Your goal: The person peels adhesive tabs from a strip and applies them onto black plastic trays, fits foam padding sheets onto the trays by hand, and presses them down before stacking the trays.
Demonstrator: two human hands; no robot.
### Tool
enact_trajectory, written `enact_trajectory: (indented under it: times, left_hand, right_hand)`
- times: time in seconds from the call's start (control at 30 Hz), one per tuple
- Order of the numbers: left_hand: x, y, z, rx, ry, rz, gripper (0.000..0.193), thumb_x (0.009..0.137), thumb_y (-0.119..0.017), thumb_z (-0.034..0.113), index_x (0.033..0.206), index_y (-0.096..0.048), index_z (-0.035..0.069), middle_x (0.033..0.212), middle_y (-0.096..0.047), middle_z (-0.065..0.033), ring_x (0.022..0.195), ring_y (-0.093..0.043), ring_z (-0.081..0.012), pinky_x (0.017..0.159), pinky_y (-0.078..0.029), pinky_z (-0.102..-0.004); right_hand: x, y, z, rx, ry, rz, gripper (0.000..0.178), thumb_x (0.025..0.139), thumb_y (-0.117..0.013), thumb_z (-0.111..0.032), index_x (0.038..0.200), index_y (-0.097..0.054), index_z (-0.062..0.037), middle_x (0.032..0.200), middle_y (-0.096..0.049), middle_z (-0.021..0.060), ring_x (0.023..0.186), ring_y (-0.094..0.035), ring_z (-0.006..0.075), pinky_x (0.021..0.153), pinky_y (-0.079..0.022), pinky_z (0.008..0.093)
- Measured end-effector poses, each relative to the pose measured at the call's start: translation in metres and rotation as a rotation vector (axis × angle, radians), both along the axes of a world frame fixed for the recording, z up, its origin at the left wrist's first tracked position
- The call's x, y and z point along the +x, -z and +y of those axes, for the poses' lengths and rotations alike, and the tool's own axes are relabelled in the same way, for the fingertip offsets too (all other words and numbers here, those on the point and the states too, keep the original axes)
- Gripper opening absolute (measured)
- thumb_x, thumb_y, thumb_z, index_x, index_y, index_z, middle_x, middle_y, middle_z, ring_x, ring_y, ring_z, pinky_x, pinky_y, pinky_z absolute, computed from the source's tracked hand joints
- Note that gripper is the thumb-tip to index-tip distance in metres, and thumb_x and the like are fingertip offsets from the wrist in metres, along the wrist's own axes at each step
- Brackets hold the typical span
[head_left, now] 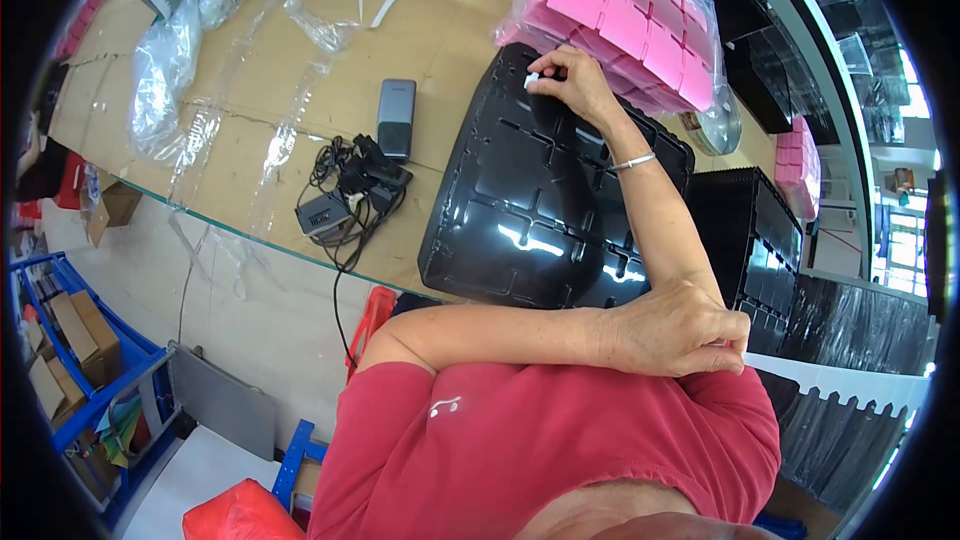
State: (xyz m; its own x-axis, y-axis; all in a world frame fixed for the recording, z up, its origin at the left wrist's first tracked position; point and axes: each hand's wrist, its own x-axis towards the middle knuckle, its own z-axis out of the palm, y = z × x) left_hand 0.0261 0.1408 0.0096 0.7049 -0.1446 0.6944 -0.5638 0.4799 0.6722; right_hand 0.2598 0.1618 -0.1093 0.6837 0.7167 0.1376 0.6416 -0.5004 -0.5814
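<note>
My right hand (572,87) pinches a small white piece (532,81) at the far left corner of a black moulded plastic tray (500,195). The tray is glossy, with cross-shaped ridges and slots, and lies in front of me. My left arm is folded across my chest. My left hand (685,328) is closed near my right upper arm, its fingertips pressed together; what they hold, if anything, is hidden. Just beyond those fingers begins a white strip with a toothed edge (835,378); whether I hold it I cannot tell.
Pink boxes wrapped in clear plastic (620,20) stand beyond the tray. Stacked black trays (750,230) are at the right. A grey phone (397,118) and tangled black cables with an adapter (355,190) lie left of the tray. Clear plastic wrap (165,80) covers part of the cardboard-coloured tabletop.
</note>
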Motion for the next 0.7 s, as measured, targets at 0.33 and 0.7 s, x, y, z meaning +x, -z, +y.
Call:
enact_trajectory:
  times: [0.33,0.7]
  left_hand:
    - [-0.004,0.008,0.011,0.136,0.104,0.053,0.012,0.090,-0.066,0.016,0.091,-0.062,0.004,0.073,-0.062,-0.0061,0.065,-0.058,-0.0159,0.057,-0.044,-0.0285]
    - [-0.006,-0.006,0.008,0.202,0.217,0.051,0.017,0.093,-0.061,0.017,0.094,-0.061,-0.001,0.077,-0.063,-0.0095,0.068,-0.060,-0.0177,0.059,-0.044,-0.0276]
  right_hand:
    - [-0.007,0.011,-0.001,0.077,-0.038,0.110,0.006,0.070,-0.073,-0.011,0.075,-0.072,-0.0078,0.077,-0.065,0.0101,0.073,-0.064,0.0261,0.068,-0.049,0.0356]
    - [-0.027,0.036,0.009,0.224,0.248,-0.241,0.012,0.067,-0.074,-0.010,0.067,-0.062,-0.0078,0.076,-0.056,0.0057,0.082,-0.052,0.0270,0.077,-0.038,0.0400]
